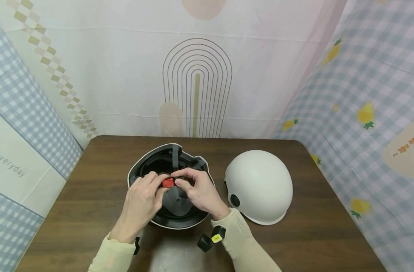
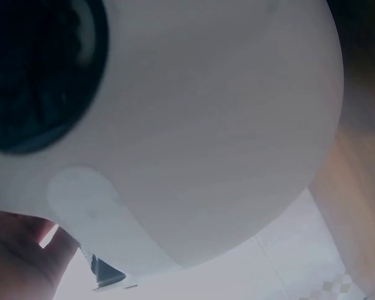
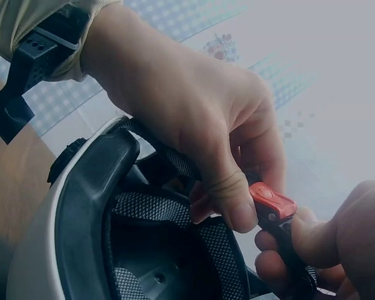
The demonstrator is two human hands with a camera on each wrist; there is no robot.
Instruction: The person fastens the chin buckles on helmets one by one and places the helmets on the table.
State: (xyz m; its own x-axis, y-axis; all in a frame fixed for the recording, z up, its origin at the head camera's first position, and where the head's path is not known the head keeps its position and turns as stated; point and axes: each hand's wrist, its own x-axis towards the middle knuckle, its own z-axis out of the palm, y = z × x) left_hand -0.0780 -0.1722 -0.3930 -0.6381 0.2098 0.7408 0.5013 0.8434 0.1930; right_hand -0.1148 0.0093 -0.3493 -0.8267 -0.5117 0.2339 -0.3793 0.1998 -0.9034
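Observation:
An upturned white helmet (image 1: 179, 224) with a black padded inside lies on the table, its opening facing up. Over that opening both hands meet at a red and black strap buckle (image 3: 274, 203). My left hand (image 1: 143, 198) pinches the buckle's red side, with a black strap running down from its fingers in the right wrist view. My right hand (image 1: 201, 189) pinches the buckle's other end between thumb and fingers, where another black strap (image 3: 159, 147) joins. In the left wrist view the helmet's white shell (image 2: 225, 125) hides most of the left hand.
A second white helmet (image 1: 259, 185) rests dome up just right of the right hand. Both stand on a brown wooden table (image 1: 91, 181). A patterned cloth (image 1: 125, 75) hangs behind the table, and checked cloth hangs at both sides.

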